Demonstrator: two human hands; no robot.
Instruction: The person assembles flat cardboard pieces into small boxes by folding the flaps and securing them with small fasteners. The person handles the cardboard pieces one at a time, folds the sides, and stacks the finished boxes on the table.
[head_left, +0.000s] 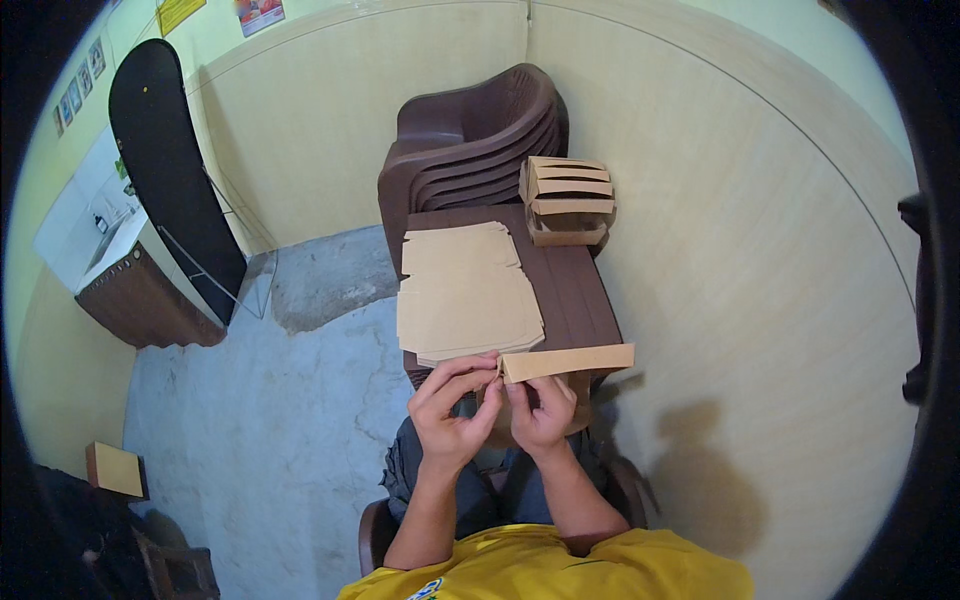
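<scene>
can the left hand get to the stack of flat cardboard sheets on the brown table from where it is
Probably yes: the left hand sits just below the near edge of the flat cardboard stack, with nothing between them. It is pinching the folded cardboard piece and would have to let go first.

From my remote seat I see a bright yellow short-sleeved shirt [560, 572] at the near edge — a small blue-and-white mark by its collar — and dark blue-grey trousers [480, 488] beyond it. Both forearms are bare, with no watch or rings showing.
</scene>
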